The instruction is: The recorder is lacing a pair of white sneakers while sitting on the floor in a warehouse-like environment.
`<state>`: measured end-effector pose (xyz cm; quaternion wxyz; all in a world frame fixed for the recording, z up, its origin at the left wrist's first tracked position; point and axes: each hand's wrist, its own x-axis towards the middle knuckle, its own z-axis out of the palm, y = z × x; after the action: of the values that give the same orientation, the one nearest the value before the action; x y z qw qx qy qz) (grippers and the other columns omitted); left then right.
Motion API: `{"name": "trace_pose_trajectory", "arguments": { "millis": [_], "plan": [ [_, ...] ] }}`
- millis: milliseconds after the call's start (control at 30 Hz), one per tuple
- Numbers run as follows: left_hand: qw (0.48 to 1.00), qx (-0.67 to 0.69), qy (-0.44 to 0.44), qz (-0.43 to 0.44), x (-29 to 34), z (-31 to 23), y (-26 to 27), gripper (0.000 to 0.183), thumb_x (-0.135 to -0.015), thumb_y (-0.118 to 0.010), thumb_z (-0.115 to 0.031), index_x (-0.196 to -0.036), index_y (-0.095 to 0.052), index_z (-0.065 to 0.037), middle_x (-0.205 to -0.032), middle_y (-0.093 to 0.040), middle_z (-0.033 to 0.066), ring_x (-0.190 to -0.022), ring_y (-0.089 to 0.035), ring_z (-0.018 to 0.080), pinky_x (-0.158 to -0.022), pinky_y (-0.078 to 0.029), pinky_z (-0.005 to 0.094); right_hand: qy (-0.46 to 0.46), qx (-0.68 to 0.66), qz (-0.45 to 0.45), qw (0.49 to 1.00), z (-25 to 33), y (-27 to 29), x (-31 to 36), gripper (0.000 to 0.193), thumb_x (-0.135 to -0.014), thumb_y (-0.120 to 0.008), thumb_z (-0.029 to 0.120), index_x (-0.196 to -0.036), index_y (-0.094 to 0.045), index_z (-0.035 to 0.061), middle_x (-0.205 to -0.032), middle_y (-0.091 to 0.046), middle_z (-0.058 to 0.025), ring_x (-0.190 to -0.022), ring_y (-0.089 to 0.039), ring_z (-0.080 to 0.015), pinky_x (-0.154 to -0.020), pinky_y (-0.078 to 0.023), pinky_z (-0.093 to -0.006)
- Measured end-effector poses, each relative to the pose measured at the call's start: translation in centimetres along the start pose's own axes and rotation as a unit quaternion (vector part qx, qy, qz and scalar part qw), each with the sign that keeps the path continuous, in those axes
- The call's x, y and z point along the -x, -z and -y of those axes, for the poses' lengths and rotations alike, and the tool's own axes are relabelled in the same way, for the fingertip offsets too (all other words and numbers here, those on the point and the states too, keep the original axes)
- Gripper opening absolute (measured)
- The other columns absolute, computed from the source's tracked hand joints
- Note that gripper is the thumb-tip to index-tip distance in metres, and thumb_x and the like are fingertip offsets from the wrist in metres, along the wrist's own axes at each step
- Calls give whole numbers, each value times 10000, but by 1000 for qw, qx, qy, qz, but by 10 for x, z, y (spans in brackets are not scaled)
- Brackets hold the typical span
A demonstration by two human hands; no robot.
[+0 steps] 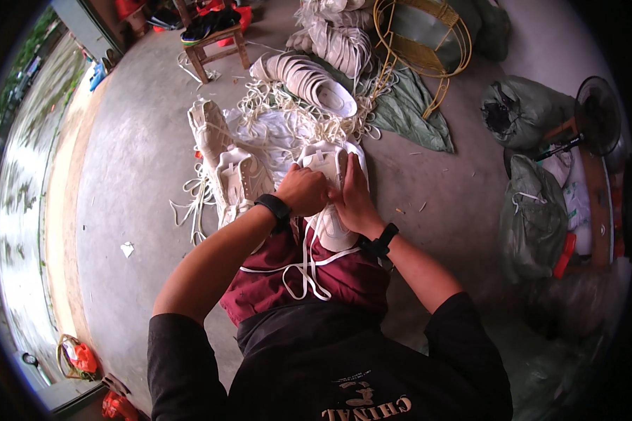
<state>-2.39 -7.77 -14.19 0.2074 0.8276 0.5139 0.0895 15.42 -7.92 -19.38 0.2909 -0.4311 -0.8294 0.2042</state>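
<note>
An off-white sneaker lies over my lap with its opening facing up. My left hand is closed at the middle of the sneaker, its fingers curled; what they pinch is hidden. Along the sneaker's right side my right hand grips it, with long fingers against the side and the thumb close to my left hand. A white shoelace shows just below the hands. Left of my hands, a second off-white sneaker has open eyelets, and another laced sneaker lies beyond it.
A nested row of off-white shoe uppers lies ahead on tangled laces and green sheeting. A wooden stool stands at the far left. Yellow wire hoops, green sacks and a round fan-like object are to the right.
</note>
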Motion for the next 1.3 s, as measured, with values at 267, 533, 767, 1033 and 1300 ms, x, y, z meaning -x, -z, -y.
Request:
{"name": "trace_pose_trajectory", "arguments": {
  "millis": [267,533,767,1033,1300],
  "plan": [
    [1000,-4,-12,-8,-1,6,3,187,-733,-594,-234,-655,-650,-73,-672,-611,150,-766,-605,331,-765,-402,440,-13,5,12,1000,-4,-5,-5,903,-905,-571,374,-1416,-57,-164,-1463,-173,-362,-1375,-196,-468,-1144,-168,-459],
    [999,32,8,6,-3,11,15,182,-771,-641,-188,-760,-684,-11,-776,-660,198,-795,-651,361,-750,-528,433,-19,19,10,1000,7,-4,-8,819,-916,-545,286,-1410,-76,-170,-1435,-213,-380,-1348,-243,-488,-1124,-208,-491],
    [985,118,26,-123,-5,16,6,154,-791,-635,-143,-826,-672,3,-803,-653,169,-786,-633,346,-725,-504,421,-28,55,9,998,10,-2,-1,825,-907,-553,294,-1458,-66,-81,-1480,-133,-352,-1370,-187,-486,-1102,-194,-544],
    [955,185,-31,-230,18,18,21,123,-807,-652,-131,-846,-667,-15,-871,-624,146,-863,-598,332,-785,-470,403,69,38,0,997,31,10,-12,670,-852,-611,126,-1451,-314,76,-1532,-113,-264,-1387,-183,-455,-1097,-201,-546],
    [936,219,136,-241,95,-6,3,156,-848,-636,-168,-830,-604,-16,-807,-613,164,-764,-597,368,-689,-475,433,95,-80,-22,992,62,4,-24,244,-755,-630,-36,-977,-693,46,-1500,-280,-228,-1374,-274,-415,-1117,-248,-463]
  ]
}}
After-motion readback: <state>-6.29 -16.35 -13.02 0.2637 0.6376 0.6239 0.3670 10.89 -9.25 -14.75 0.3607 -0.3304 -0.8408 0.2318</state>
